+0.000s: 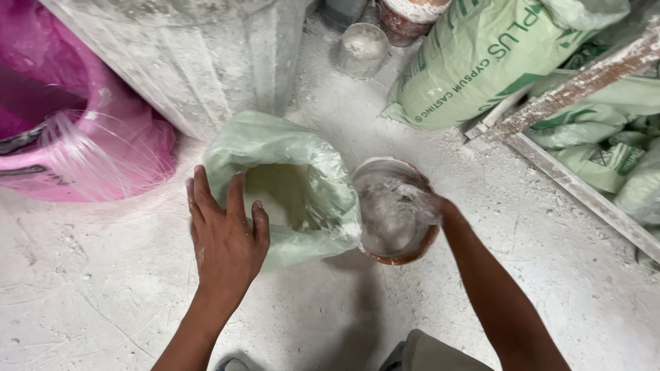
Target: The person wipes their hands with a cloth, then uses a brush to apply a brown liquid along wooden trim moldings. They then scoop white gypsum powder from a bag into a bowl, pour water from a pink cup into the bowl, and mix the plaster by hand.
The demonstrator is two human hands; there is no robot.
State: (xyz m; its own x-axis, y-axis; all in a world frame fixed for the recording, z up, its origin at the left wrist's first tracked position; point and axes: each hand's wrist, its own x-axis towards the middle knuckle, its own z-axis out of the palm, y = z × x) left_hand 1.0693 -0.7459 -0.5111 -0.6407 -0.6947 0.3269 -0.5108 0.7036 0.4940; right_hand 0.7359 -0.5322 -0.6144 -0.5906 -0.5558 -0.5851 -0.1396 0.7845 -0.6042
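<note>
The left hand (223,230) was found open, fingers spread, laid flat against the near-left rim of the open green sack (289,185), which stood on the powder-covered floor (89,295). The right hand (434,203) was closed around the far rim of a round, powder-caked bowl (395,213), held tilted just right of the sack and touching its edge. The bowl's image was blurred; powder was seen clinging inside it, but whether it was full could not be told. Pale powder was visible inside the sack, so scooping was judged to be under way, not finished; how much remained to be drawn could not be determined.

Beyond the sack, the following were counted: one small dusty cup (362,48) behind it; one reddish pot (409,17) beside that cup; one pink tub (75,130) to the sack's left; one grey dusted block (199,55) directly behind it; several sealed green bags (474,62) stacked to its right, with one wooden frame (570,178) among them.
</note>
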